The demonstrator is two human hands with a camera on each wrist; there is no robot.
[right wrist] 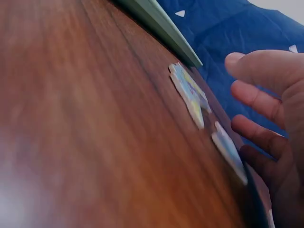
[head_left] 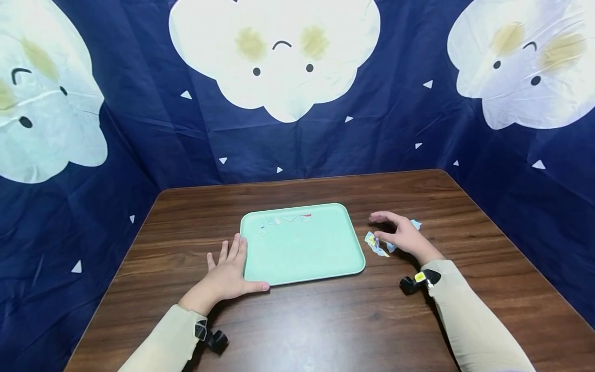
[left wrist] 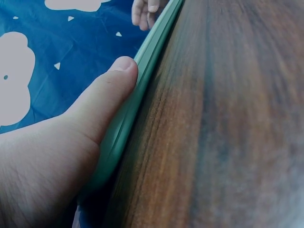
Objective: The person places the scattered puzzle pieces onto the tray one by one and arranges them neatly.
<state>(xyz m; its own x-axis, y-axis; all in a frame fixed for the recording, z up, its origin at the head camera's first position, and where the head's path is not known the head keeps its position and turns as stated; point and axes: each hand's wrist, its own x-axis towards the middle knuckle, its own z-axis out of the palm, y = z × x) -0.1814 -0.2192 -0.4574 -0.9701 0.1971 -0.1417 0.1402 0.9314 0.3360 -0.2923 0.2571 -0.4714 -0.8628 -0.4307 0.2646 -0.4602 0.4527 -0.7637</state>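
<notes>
A mint-green tray [head_left: 302, 253] lies on the table. My left hand [head_left: 230, 274] rests at its near-left corner, fingers spread straight along the left rim and the thumb along the near edge; in the left wrist view the thumb [left wrist: 107, 90] touches the rim. To the tray's right, my right hand [head_left: 404, 235] hovers with loosely bent fingers, nothing between them. Under and beside it lie flat, irregular pieces: a blue-and-yellow piece [head_left: 375, 244], a light-blue piece [head_left: 391, 247] and another light-blue piece [head_left: 416, 223], partly hidden by the hand. Thickness shows on the blue-and-yellow piece [right wrist: 189, 92] in the right wrist view.
Along the tray's far side lie several pale flat pieces, among them a red-edged piece [head_left: 305, 218] and a pale piece [head_left: 261, 230]. The brown wooden table [head_left: 325, 325] backs onto a dark blue cloth [head_left: 297, 150] with cloud prints, which also hangs at both sides.
</notes>
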